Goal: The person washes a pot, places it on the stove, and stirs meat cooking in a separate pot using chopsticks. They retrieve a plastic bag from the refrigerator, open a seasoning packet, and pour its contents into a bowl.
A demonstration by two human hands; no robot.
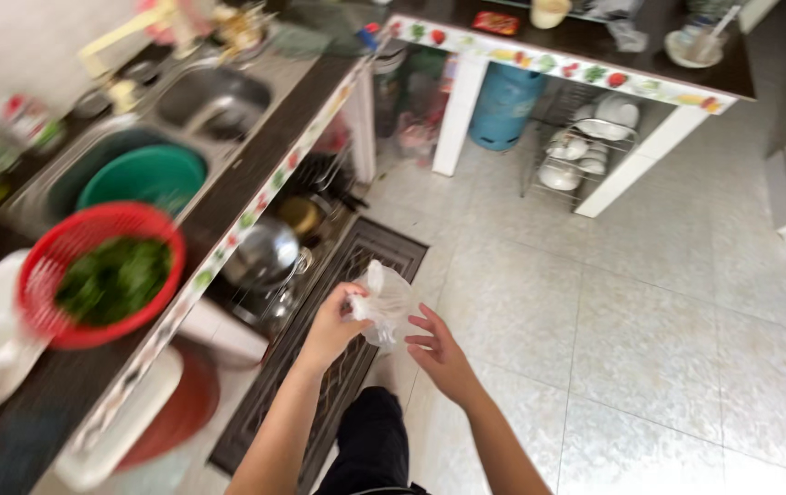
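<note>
While the left hand (329, 328) grips a clear plastic bag (384, 298), the right hand (439, 353) hovers open; greens (113, 278) fill the red colander (63, 252)

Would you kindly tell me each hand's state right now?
Left hand: closed on the clear plastic bag.
Right hand: open, fingers beside the bag.

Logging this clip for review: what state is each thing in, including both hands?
Left hand: closed, gripping the plastic bag.
Right hand: open, fingers spread, just beside the bag.
Clear plastic bag: crumpled, held up over the floor.
Red colander: on the counter, filled with green leaves.
Green basin: sitting in the sink.
Dish rack: stacked with white dishes.
</note>
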